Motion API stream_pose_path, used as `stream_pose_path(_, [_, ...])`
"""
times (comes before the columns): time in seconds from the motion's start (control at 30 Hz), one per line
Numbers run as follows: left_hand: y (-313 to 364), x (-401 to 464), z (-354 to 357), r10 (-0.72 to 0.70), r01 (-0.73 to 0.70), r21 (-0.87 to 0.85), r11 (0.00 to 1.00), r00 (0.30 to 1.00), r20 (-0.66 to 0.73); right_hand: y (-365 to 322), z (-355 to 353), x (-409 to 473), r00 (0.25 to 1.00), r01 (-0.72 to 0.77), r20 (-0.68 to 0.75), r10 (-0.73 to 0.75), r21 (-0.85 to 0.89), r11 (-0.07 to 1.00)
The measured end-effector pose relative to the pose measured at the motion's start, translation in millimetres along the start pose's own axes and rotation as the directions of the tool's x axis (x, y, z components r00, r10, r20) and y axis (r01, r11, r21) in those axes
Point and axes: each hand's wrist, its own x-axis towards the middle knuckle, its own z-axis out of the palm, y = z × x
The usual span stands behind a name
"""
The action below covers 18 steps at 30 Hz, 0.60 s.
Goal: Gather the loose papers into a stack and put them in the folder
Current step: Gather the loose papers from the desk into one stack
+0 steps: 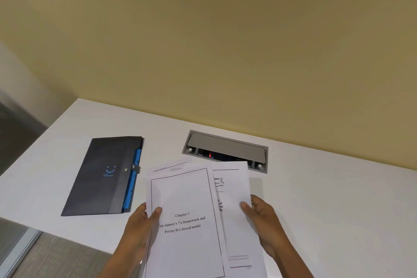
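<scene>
Here we are holding the papers point(187, 216) up over the near edge of the white worktop point(316, 187), a fanned bunch of printed sheets not yet squared together. Our left hand point(137, 230) is gripping the left edge, its thumb lying across the top sheet, the one headed "Chapter 3", with the fingers curled behind. Our right hand point(264, 221) is pinching the right edge of the sheets behind, thumb on the front. The folder point(106, 176) is lying flat and closed on the worktop to the left of the papers, dark with a blue mark on its cover and blue tabs showing along its right side. Beyond the papers, near the wall, a grey cable hatch point(225, 149) is sitting sunk into the worktop.
</scene>
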Motion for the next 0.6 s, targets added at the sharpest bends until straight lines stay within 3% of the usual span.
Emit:
stream_pose_path(0.3, [-5,-12,-2,-0.058,0.059,-0.002,0.998,0.997,0.059,-5,49,1,0.973,-0.032,0.225,0.043,-0.052,0.998])
stream_pose_path(0.6, [-20,-16,-17,-0.153,0.157,-0.078,0.985,0.986,0.061,10,81,7,0.921,-0.153,0.341,0.191,-0.134,0.979])
